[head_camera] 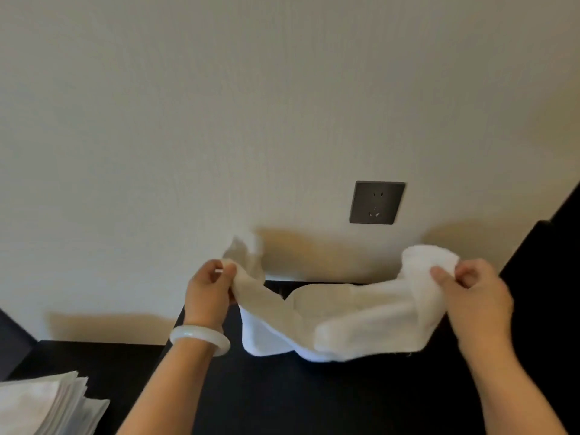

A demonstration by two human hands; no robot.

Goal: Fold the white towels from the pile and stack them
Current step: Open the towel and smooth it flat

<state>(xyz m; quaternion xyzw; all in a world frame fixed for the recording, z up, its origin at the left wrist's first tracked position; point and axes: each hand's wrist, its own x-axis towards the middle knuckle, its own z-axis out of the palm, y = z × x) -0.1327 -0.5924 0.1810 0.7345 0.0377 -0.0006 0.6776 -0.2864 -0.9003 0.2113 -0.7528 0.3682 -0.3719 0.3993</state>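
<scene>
Risks from here, as judged. Slack in the middle of the white towel point(329, 324): likely to land crooked if laid down before being pulled taut. Uneven grips, with the left hand point(208, 288) on a thin twisted end and the right hand point(474, 290) on a thick wad, so mismatched edges and a lopsided fold probable. Loose flap above the left fingers point(229, 270), blurred, free to tuck under and hide a crease. Lower belly of the cloth near or touching the dark bench point(282, 400); cannot tell which; liable to drag and rumple if swung sideways. Layered white stack point(47, 403), most likely towels, at lower left of the frame, well apart; no danger of knocking it from here.

Towel itself: white, thick, soft, limp. Held up in the lower middle of the frame, in front of the pale wall point(219, 105), strung between both hands and sagging in a deep U. Twisted and rolled on itself in overlapping lobes; no clean edge or corner readable. Left fingers curled, pinching the left end. Right fingers point(441, 274) curled round the right end, thumb on top. Pale bangle point(199, 339) on the left wrist. Dark wall socket point(377, 203) above the towel, right of centre.
</scene>
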